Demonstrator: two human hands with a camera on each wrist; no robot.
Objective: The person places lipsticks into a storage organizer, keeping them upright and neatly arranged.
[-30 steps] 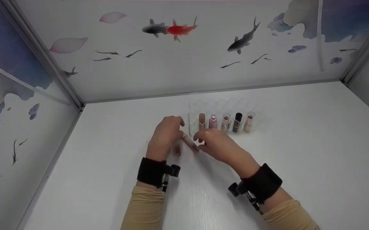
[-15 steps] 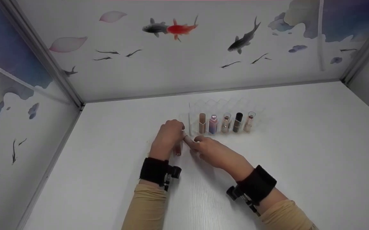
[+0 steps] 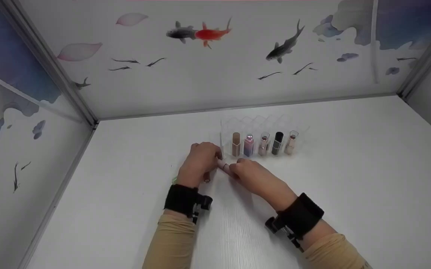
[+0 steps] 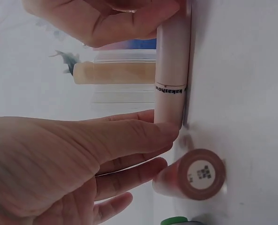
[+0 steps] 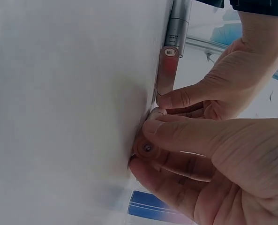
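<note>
A pale pink lip gloss tube (image 3: 224,167) lies slantwise between both hands, close over the table. Black lettering rings its middle in the left wrist view. My left hand (image 3: 200,160) pinches its far end between thumb and fingers. On the nearer end, my right hand (image 3: 256,175) grips with thumb and fingertips, and the round tube end (image 5: 147,148) shows in the right wrist view. A second, reddish lip gloss tube (image 4: 202,174) lies beside my left fingertips, partly hidden under that hand in the head view.
Just beyond the hands stands a clear display rack (image 3: 222,139) with several upright lipsticks in its front row, including a brown one (image 3: 236,144) and a black one (image 3: 277,143). A silver tube (image 5: 178,28) and a green-tipped item (image 4: 174,220) lie beyond the reddish tube.
My right hand has come left and down and taken hold of the tube's near end. My left hand has shifted slightly right, onto its far end.
</note>
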